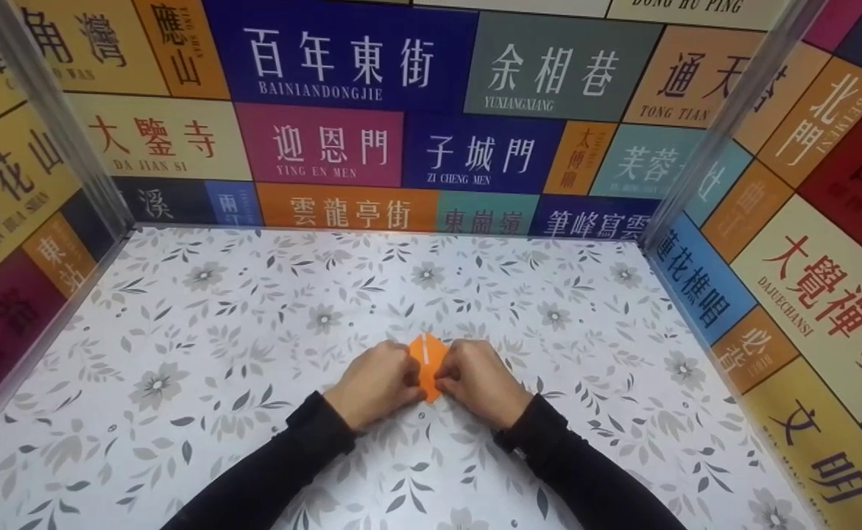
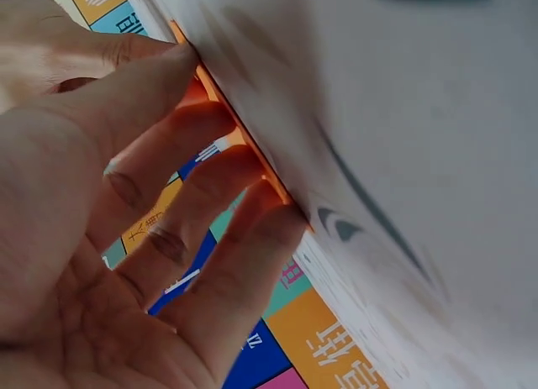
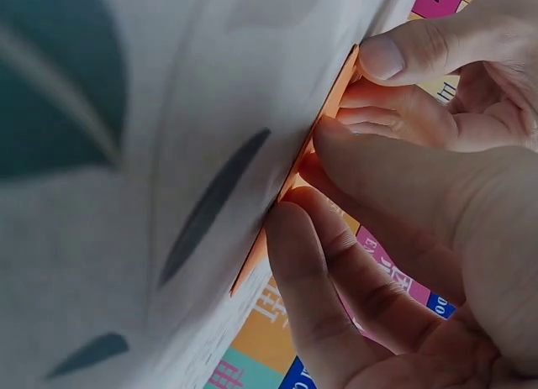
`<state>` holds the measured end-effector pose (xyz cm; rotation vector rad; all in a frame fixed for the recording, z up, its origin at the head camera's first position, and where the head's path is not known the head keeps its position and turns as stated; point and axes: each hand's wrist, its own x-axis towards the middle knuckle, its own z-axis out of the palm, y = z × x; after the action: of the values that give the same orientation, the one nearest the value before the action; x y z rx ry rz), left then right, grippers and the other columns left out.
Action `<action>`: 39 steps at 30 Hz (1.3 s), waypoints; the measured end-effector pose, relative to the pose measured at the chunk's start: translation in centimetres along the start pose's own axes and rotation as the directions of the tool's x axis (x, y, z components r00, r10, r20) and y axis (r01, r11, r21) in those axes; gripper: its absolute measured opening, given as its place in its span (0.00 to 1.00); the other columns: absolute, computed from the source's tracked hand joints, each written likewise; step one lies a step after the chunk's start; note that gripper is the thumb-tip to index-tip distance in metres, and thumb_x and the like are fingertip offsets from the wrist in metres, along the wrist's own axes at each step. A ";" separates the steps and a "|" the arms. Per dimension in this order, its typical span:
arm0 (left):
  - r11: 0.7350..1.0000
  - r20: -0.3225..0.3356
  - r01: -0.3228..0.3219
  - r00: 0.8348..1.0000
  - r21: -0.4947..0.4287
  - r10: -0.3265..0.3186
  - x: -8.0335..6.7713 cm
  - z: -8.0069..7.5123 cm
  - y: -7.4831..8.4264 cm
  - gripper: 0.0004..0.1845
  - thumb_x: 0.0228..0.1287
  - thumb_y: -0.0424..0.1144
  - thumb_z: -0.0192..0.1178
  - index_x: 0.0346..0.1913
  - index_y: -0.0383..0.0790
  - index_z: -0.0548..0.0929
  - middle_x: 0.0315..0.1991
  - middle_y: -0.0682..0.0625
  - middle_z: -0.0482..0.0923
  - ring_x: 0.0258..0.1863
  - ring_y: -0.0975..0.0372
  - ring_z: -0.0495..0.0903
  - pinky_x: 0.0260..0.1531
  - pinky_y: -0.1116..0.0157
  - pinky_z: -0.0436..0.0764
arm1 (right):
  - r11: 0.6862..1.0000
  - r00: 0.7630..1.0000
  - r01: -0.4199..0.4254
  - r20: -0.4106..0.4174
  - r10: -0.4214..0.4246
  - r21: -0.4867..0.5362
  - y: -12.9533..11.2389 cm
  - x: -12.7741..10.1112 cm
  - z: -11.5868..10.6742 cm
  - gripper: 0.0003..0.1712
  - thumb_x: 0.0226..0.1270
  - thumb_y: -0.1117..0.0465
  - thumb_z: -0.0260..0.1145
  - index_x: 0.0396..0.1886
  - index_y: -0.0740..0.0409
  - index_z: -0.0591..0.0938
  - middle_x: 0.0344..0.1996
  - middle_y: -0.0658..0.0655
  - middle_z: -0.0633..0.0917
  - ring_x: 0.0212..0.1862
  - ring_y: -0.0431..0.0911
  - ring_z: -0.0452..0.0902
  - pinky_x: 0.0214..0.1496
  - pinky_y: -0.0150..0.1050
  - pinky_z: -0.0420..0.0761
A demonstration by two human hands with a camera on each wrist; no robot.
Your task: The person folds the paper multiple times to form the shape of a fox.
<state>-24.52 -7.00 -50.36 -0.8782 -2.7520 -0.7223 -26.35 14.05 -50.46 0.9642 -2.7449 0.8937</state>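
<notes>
1. Walls (image 1: pixel 342 73): three upright panels enclose the work area, covered in flat rectangular colour blocks with white, red and black lettering. Clear glossy strips run up the two rear corners.
2. Counter (image 1: pixel 217 353): flat, matt white covering printed with grey leaves and flowers.
3. Sleeves (image 1: pixel 283 464): black fabric to both wrists, entering from the near edge.
4. Left hand (image 1: pixel 374 383): fingers (image 2: pixel 210 183) bent down, their tips pressing the paper's left edge onto the counter.
5. Right hand (image 1: pixel 481 381): fingertips (image 3: pixel 290 225) likewise pressing the right edge, thumb on top (both hands meet over the piece and hide most of it).
6. Orange paper (image 1: pixel 426 362): small, thin, folded flat with pointed ends, a white strip near its top; lies centre-front on the counter between the hands.
</notes>
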 end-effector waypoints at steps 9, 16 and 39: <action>0.999 -0.103 0.046 0.994 0.014 -0.044 -0.3 0.4 0.7 0.16 0.44 0.50 0.82 0.20 0.46 0.85 0.23 0.57 0.70 0.22 0.63 0.71 0.20 0.66 0.73 | 1.000 1.000 0.013 -0.014 -0.013 -0.009 -0.2 -0.1 0.0 0.07 0.50 0.69 0.79 0.28 0.54 0.92 0.27 0.49 0.84 0.31 0.40 0.79 0.36 0.35 0.81; 0.995 -0.092 0.095 0.991 -0.001 -0.095 0.0 0.6 0.8 0.16 0.41 0.49 0.83 0.20 0.46 0.85 0.22 0.57 0.71 0.22 0.63 0.71 0.21 0.65 0.73 | 0.999 1.000 0.011 -0.011 -0.011 -0.044 -0.2 -0.2 0.0 0.07 0.49 0.69 0.79 0.27 0.53 0.92 0.27 0.49 0.84 0.30 0.40 0.79 0.37 0.36 0.81; 0.983 -0.024 0.160 0.986 -0.089 -0.163 0.4 -1.8 -4.2 0.12 0.47 0.42 0.81 0.20 0.50 0.86 0.18 0.61 0.79 0.22 0.65 0.77 0.28 0.63 0.77 | 0.999 0.999 -0.036 0.000 0.036 0.015 -0.3 0.0 -0.3 0.06 0.51 0.67 0.80 0.30 0.54 0.92 0.27 0.48 0.84 0.31 0.39 0.80 0.36 0.34 0.81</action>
<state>-27.31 -10.68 -50.38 -0.6573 -2.8069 -0.8812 -26.17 14.01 -50.09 0.9194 -2.7678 0.9211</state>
